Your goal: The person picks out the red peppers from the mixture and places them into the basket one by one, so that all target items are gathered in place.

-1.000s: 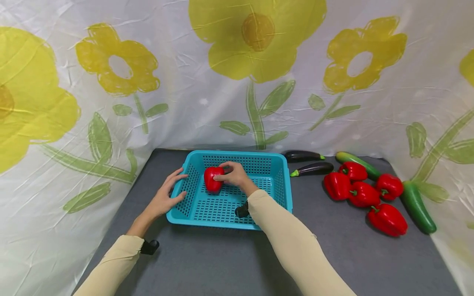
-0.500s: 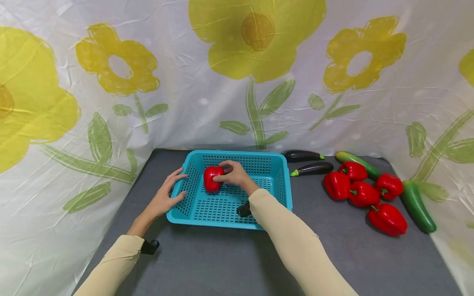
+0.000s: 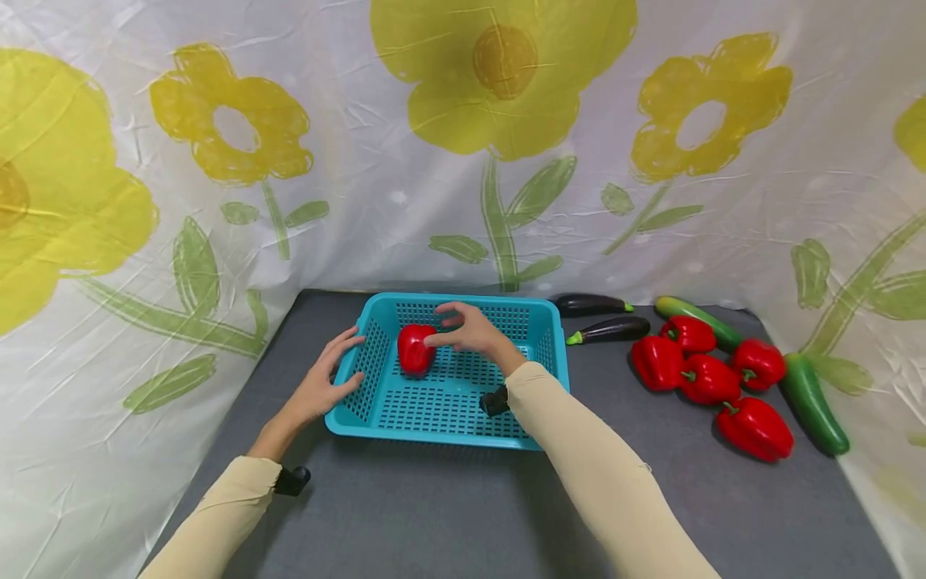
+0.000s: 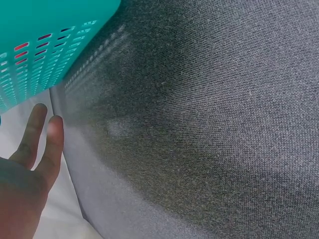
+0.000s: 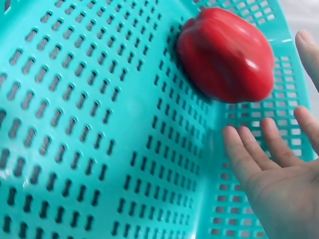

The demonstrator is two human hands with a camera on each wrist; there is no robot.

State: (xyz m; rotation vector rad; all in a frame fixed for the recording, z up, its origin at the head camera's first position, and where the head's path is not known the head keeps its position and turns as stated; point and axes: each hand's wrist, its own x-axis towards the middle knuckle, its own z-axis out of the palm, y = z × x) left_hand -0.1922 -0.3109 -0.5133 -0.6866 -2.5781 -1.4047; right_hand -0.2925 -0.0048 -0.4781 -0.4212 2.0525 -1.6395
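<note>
A red bell pepper (image 3: 415, 351) lies in the left half of a turquoise plastic basket (image 3: 434, 402) with perforated walls. My right hand (image 3: 473, 333) is over the basket, just right of the pepper, its fingers spread and holding nothing. In the right wrist view a gap shows between the right hand (image 5: 284, 179) and the bell pepper (image 5: 227, 55). My left hand (image 3: 318, 388) is at the basket's left side with fingers apart; whether it touches the rim I cannot tell. The left wrist view shows its fingers (image 4: 52, 144) extended near the basket's outer wall (image 4: 45, 55).
Right of the basket lie two eggplants (image 3: 611, 330). Farther right is a group of several red bell peppers (image 3: 709, 379), with a green cucumber-like vegetable (image 3: 813, 402) beside them and another (image 3: 698, 314) behind. A flowered cloth (image 3: 347, 225) hangs behind the grey table (image 3: 405, 515).
My right hand has let go of the bell pepper and moved a little to the right, its fingers spreading. The pepper stays in the basket. The left hand has hardly moved.
</note>
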